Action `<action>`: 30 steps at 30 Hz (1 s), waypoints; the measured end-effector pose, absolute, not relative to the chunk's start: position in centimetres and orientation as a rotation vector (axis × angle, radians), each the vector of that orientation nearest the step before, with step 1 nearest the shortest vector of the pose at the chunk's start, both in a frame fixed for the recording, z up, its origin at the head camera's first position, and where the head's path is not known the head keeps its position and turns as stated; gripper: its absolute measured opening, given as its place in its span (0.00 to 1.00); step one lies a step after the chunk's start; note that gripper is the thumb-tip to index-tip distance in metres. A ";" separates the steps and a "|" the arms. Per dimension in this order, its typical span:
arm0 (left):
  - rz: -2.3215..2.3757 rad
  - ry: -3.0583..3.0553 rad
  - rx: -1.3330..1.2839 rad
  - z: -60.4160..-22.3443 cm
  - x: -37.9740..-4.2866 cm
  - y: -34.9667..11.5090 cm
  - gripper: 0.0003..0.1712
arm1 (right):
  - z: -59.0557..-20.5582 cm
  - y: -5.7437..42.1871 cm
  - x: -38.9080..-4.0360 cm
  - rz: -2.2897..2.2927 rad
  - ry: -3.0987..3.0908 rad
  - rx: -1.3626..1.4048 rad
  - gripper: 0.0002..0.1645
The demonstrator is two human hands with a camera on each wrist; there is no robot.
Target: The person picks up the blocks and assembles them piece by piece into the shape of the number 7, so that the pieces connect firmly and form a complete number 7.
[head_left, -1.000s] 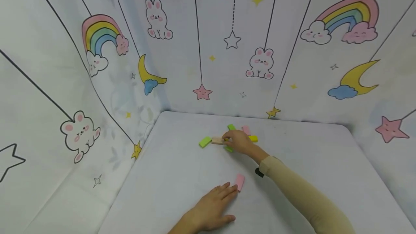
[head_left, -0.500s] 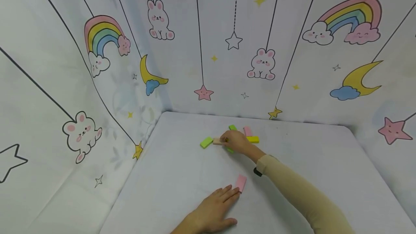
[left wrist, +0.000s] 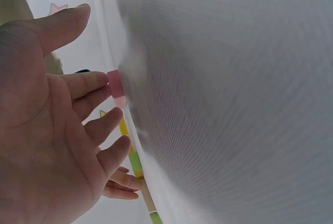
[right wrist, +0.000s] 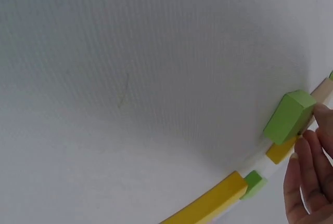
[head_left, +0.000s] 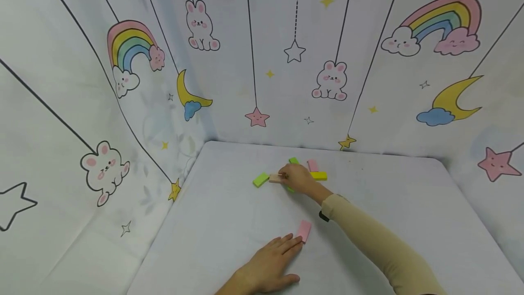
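"Blocks (head_left: 260, 180), how many?"

"Eight, on one white worktop (head_left: 204, 226)."

"And hands?"

"Two. The left hand (head_left: 270, 263), near, lies with fingers extended, gripping nothing, fingertips touching one pink block (head_left: 304, 230). The right hand (head_left: 300, 179), curled, pinches the right end of one wooden block (head_left: 274, 178), farther off."

"The rest?"

"Three green blocks (right wrist: 285, 122), two yellow blocks (head_left: 319, 175) and a second pink block (head_left: 313, 165), all in the far group around the right hand."

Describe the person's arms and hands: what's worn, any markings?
Left hand and right hand are bare, no gloves or rings visible. On the right: plain beige sleeve with a cuff; a small black item, too small to identify, shows beside it. The left forearm's visible part is bare.
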State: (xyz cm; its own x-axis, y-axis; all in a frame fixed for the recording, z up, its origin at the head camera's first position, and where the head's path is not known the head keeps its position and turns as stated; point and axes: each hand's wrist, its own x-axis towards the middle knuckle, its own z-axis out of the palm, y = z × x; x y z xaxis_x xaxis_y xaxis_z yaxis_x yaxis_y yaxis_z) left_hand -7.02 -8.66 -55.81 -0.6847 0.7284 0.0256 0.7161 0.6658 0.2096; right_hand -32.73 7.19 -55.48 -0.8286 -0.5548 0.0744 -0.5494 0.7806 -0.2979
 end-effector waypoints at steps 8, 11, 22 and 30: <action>0.320 2.793 1.201 -55.7 -7.1 -8.7 0.44 | -55.2 7.7 -32.9 -0.450 2.938 -0.847 0.16; 0.320 2.784 1.194 -55.8 -7.1 -8.7 0.45 | -55.2 8.1 -32.9 -0.476 2.933 -0.807 0.16; 0.299 2.803 1.206 -55.8 -7.1 -8.6 0.45 | -54.9 9.6 -32.8 -0.577 2.925 -0.681 0.16; 0.320 2.789 1.174 -55.9 -7.0 -8.5 0.45 | -54.5 10.4 -32.2 -0.537 2.918 -0.577 0.14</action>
